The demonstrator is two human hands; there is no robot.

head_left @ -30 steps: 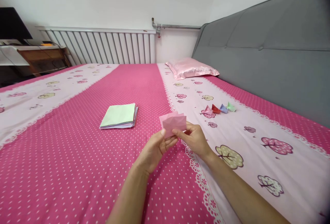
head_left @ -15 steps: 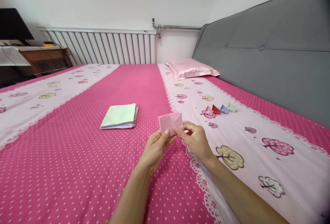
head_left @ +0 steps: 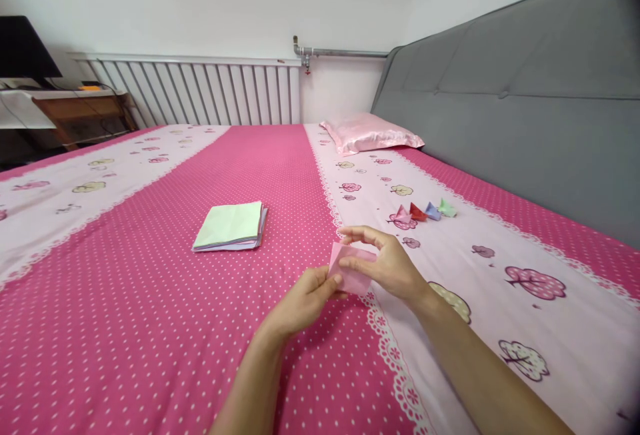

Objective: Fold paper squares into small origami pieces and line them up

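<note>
Just below and right of the frame's centre, the left hand (head_left: 304,300) clamps the pink paper (head_left: 356,283) at lower left, seemingly steadying it; the right hand's (head_left: 396,265) thumb crosses it, forefinger apart above; any grip behind, I cannot tell.

Two uncovered human hands, the left hand (head_left: 303,301) and the right hand (head_left: 393,265), have slender fingers with rounded tips. The bare left forearm (head_left: 255,378) and bare right forearm (head_left: 480,361) look smooth and slim, narrowing toward each wrist, uncovered down to the view's lower edge. The left thumbnail (head_left: 338,279) seems short, though it shows too small for certainty.
</note>
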